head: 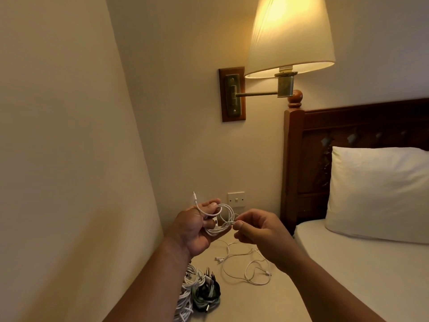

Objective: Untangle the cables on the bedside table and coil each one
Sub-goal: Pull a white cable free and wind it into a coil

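My left hand (pixel 193 228) grips a small coil of white cable (pixel 224 219), held up above the bedside table (pixel 232 296). One plug end sticks up past my thumb. My right hand (pixel 255 228) pinches a strand of the same cable at the coil's right side. Below, a loose white cable (pixel 249 267) sprawls in open loops on the table top. At the table's left edge lies a pile of coiled white cables (pixel 189 289) with a coiled black cable (pixel 209 296) beside it.
The wall runs close along the left. A wall switch (pixel 236 199) sits behind my hands. A lit swing-arm lamp (pixel 289 38) hangs above. The wooden headboard (pixel 294 159), a white pillow (pixel 376 191) and the mattress (pixel 359 263) border the table on the right.
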